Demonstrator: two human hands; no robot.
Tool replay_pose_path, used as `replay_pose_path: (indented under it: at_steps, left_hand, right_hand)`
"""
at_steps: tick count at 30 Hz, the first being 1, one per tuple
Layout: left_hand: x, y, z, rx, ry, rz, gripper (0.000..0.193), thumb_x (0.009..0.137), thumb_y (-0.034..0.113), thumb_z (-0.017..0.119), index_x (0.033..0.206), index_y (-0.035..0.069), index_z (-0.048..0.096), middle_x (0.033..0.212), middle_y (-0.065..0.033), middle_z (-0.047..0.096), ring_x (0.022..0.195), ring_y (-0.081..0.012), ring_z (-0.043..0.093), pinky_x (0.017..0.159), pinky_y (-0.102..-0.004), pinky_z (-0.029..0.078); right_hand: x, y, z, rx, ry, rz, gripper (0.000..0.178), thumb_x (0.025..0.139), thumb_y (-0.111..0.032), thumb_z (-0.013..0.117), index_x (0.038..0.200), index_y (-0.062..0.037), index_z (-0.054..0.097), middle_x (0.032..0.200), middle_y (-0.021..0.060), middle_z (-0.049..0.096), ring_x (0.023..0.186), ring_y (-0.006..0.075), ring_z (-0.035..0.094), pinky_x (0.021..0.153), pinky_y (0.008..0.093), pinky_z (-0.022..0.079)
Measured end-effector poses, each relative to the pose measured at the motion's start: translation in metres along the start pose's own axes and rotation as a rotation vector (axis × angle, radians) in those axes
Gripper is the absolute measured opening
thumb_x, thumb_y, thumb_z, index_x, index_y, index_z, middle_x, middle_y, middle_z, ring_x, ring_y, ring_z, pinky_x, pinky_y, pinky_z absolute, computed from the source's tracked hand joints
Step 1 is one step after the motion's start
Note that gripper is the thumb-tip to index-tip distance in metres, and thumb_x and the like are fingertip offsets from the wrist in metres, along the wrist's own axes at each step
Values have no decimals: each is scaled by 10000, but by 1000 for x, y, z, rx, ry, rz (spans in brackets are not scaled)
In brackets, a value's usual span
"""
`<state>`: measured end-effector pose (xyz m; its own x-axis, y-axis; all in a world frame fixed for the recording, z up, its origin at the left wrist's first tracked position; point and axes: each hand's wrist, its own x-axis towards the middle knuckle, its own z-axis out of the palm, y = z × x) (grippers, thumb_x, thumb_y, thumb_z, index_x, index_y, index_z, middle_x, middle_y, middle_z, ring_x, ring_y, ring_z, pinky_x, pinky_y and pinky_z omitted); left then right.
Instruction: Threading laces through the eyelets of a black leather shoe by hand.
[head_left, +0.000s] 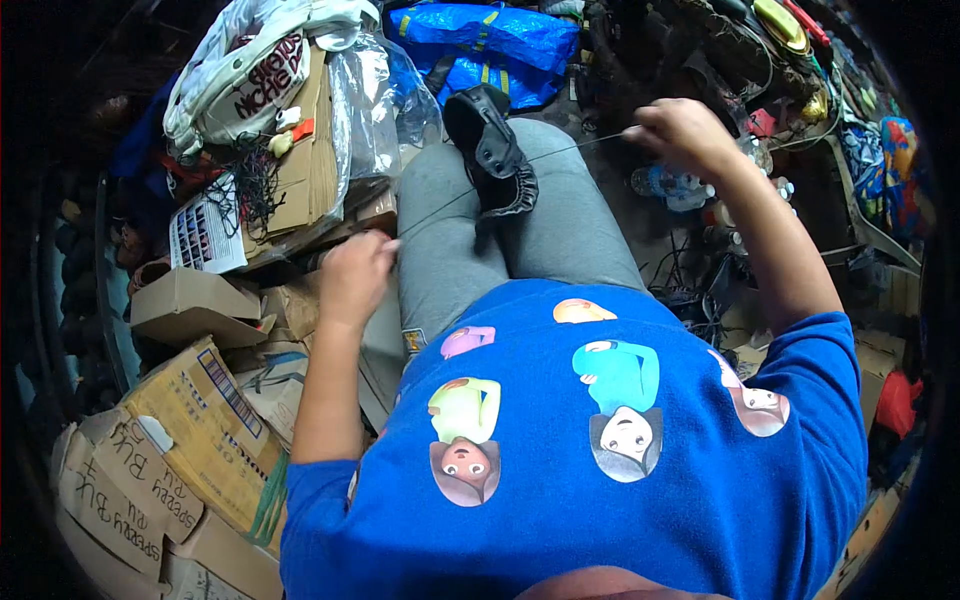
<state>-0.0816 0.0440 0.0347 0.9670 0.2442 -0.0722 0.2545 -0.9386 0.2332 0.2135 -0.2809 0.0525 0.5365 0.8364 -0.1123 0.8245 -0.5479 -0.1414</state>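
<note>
Beyond either thigh [570,225], curled hands [357,278], the right [688,135] farther forward, pinch thread [575,147] stretched past a black shoe [490,145].

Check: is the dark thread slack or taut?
Taut: the thread runs straight from the left hand and right hand to the black item.

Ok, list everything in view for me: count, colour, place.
Shoe-like piece: one, black, upper centre
Thread: one, dark, upper centre
Bag: one, blue, top centre
Lettered cloth: one, white, top left
Plastic wrap: count unclear, clear, upper left
Cord tangle: one, black, left
Printed sheet: one, white, left
Cardboard boxes: several, brown/yellow, lower left
Bottles: several, clear, right
Other clutter: uncountable, mixed, upper right
Trousers: one pair, grey, centre
Shirt: one, blue, lower centre
Left hand: one, bare, at thread's left end
Right hand: one, bare, at thread's right end
</note>
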Motion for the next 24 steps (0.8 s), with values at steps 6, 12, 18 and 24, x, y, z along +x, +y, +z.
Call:
replay_pose_path:
  at_steps: [6,12,18,24]
  left_hand:
    - [-66,-81,27,-764,152,-302,202,879,142,565,1021,10,625,741,-76,606,751,-218,603,698,-333,461]
    - [-27,-29,-53,93,709,-166,461,784,61,628,1237,63,541,1153,-131,515,1078,-246,503,953,-371,382]
    - [124,67,-22,-80,132,616,643,725,-69,613,1251,294,551,1399,-99,386,1282,-302,378,1045,-414,325]
    - [187,71,-45,5,109,776,200,645,16,597,831,86,616,857,-72,615,872,-254,589,896,-417,407]
  right_hand:
    - [-15,63,49,440,20,347,312,892,-362,547,897,-59,621,640,105,531,606,275,534,601,371,451]
    - [-49,101,81,1112,361,775,664,848,-446,590,1303,15,442,1060,110,578,951,166,512,858,305,435]
    - [-45,72,127,1035,293,600,707,803,-348,669,1367,-37,377,1240,226,524,1173,261,498,967,336,393]
    - [-55,-24,66,963,471,428,504,817,-192,654,1289,-114,495,1110,143,591,981,203,587,883,324,461]
